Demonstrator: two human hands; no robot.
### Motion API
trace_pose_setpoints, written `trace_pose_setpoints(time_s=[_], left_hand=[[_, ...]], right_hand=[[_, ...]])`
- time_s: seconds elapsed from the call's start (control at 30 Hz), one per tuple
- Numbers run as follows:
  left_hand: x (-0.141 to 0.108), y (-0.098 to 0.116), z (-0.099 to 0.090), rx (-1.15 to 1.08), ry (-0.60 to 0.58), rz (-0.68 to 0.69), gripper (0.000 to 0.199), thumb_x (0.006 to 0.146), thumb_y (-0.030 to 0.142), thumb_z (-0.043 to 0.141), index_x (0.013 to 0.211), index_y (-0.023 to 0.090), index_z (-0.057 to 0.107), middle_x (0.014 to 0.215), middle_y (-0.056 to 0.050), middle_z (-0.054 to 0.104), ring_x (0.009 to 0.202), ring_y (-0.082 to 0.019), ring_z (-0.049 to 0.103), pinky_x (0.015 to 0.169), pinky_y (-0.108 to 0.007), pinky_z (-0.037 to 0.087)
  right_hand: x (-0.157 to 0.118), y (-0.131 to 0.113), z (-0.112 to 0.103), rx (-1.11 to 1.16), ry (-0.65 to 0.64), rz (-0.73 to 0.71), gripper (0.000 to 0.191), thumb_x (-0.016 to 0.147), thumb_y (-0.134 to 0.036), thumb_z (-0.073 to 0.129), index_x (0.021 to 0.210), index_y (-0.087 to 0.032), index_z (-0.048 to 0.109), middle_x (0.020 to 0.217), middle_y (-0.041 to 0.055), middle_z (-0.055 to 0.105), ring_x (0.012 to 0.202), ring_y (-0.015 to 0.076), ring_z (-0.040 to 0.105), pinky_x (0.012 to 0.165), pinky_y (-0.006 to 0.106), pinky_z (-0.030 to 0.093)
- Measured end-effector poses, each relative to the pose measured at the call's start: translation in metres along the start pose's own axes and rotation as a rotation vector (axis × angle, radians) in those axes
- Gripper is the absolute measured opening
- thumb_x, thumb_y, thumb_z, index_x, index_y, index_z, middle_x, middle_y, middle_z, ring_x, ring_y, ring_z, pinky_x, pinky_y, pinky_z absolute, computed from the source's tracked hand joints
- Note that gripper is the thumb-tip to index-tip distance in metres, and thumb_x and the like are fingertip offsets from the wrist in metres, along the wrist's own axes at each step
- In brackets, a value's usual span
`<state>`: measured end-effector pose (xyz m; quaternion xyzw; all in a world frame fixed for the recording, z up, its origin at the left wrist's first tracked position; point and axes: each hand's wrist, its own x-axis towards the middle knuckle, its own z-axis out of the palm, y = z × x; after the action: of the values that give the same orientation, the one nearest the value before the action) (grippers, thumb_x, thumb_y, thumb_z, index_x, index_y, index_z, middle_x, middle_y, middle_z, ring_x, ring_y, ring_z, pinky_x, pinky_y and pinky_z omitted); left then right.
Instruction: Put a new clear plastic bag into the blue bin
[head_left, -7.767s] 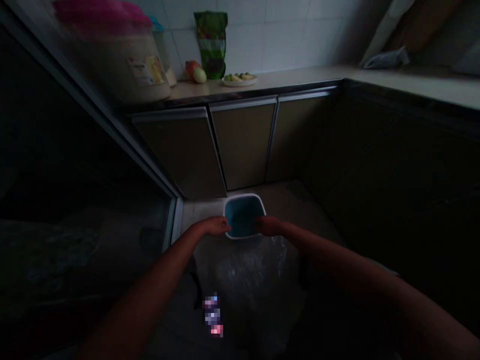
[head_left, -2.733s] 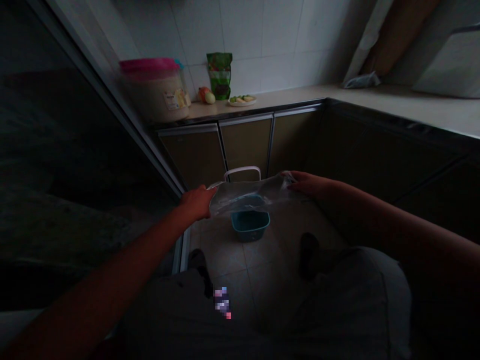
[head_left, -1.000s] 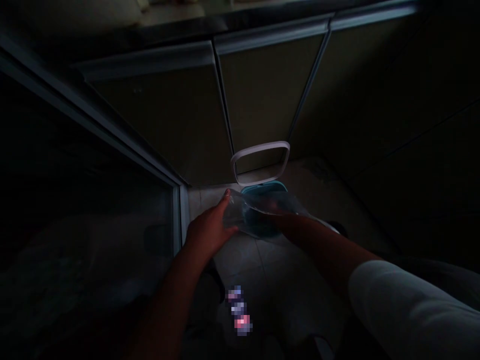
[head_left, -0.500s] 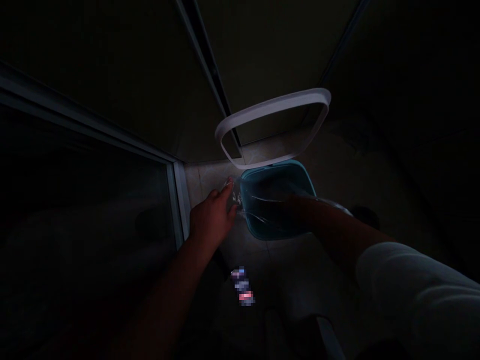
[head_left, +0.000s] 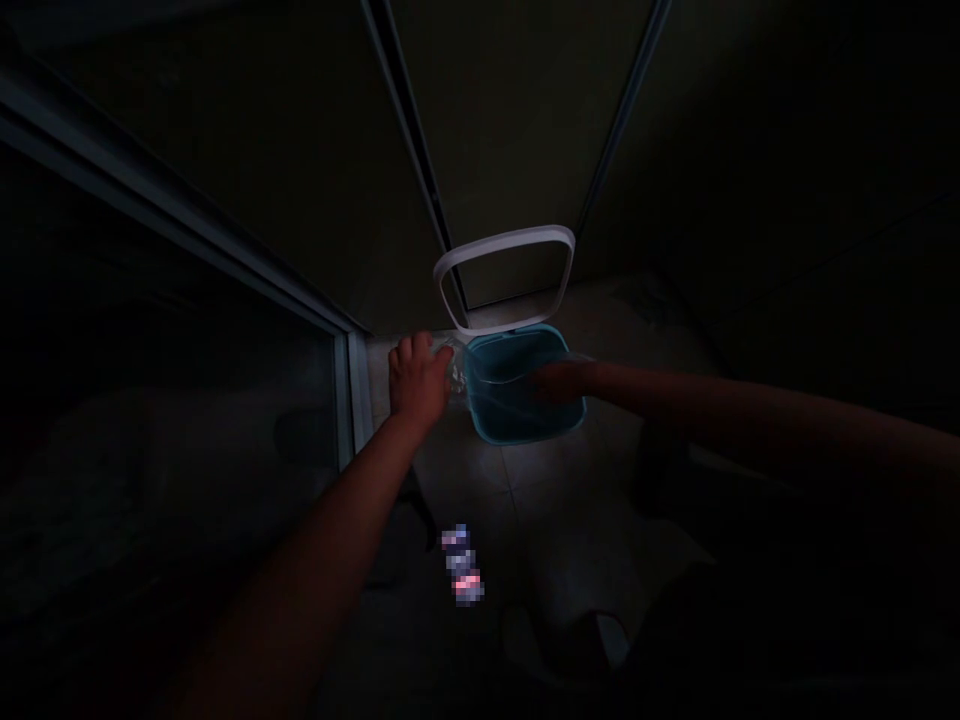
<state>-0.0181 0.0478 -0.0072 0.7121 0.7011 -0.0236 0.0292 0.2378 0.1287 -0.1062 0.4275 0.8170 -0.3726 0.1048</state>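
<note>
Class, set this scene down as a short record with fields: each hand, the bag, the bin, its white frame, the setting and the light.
Left hand: holds the edge of the bag beside the bin
Right hand: at the bin's right side, over its opening; finger grip too dark to tell
Bag: clear plastic, spread across the bin's opening
Bin: teal, on the floor
Frame: white, tilted up at the bin's far edge
Setting: cabinets beyond the bin
Light: dim
</note>
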Motion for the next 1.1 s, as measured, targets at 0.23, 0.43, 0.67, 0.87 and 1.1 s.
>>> trace_pose_setpoints(time_s=[0.23, 0.43, 0.67, 0.87, 1.1], left_hand=[[-0.008, 0.017, 0.013, -0.037, -0.097, 0.339, 0.035, 0.102, 0.016, 0.042, 0.118, 0.024, 0.073, 0.127, -0.013, 0.061, 0.124, -0.030, 0.051, 0.105, -0.047, 0.042], [0.015, -0.003, 0.038, -0.062, -0.277, 0.354, 0.078, 0.079, 0.017, 0.077, 0.152, 0.026, 0.052, 0.162, -0.014, 0.044, 0.143, -0.036, 0.047, 0.116, -0.050, 0.040], [0.040, -0.034, 0.070, -0.246, -0.397, 0.257, 0.135, 0.055, 0.037, 0.096, 0.168, 0.026, 0.023, 0.176, -0.017, 0.006, 0.158, -0.042, 0.024, 0.125, -0.050, 0.030], [0.057, -0.040, 0.082, -0.399, -0.429, 0.294, 0.143, 0.051, 0.051, 0.096, 0.168, 0.020, 0.021, 0.176, -0.020, 0.005, 0.161, -0.037, 0.016, 0.128, -0.045, 0.025], [0.068, -0.029, 0.084, -0.538, -0.386, 0.185, 0.092, 0.093, 0.070, 0.052, 0.164, 0.016, 0.031, 0.172, -0.016, 0.028, 0.159, -0.029, 0.028, 0.129, -0.040, 0.024]], right_hand=[[-0.053, 0.018, -0.066, -0.303, 0.123, 0.132, 0.042, 0.101, -0.033, 0.053, 0.140, -0.023, 0.066, 0.128, 0.0121, 0.073, 0.116, 0.0288, 0.070, 0.095, 0.034, 0.052], [-0.061, 0.031, -0.059, -0.232, 0.190, 0.201, 0.055, 0.099, -0.030, 0.055, 0.153, -0.018, 0.054, 0.143, 0.0149, 0.065, 0.129, 0.0282, 0.064, 0.103, 0.033, 0.049], [-0.045, 0.051, -0.047, -0.217, 0.173, 0.202, 0.065, 0.096, -0.025, 0.056, 0.160, -0.021, 0.046, 0.160, 0.0149, 0.048, 0.138, 0.0283, 0.057, 0.112, 0.034, 0.045], [-0.015, 0.062, -0.053, -0.165, 0.203, 0.306, 0.058, 0.096, -0.017, 0.050, 0.155, -0.022, 0.053, 0.147, 0.0158, 0.062, 0.131, 0.0283, 0.062, 0.104, 0.034, 0.049], [0.021, 0.077, -0.054, -0.032, 0.342, 0.315, 0.038, 0.099, -0.017, 0.051, 0.128, -0.017, 0.075, 0.126, 0.0121, 0.075, 0.114, 0.0225, 0.070, 0.093, 0.025, 0.051]])
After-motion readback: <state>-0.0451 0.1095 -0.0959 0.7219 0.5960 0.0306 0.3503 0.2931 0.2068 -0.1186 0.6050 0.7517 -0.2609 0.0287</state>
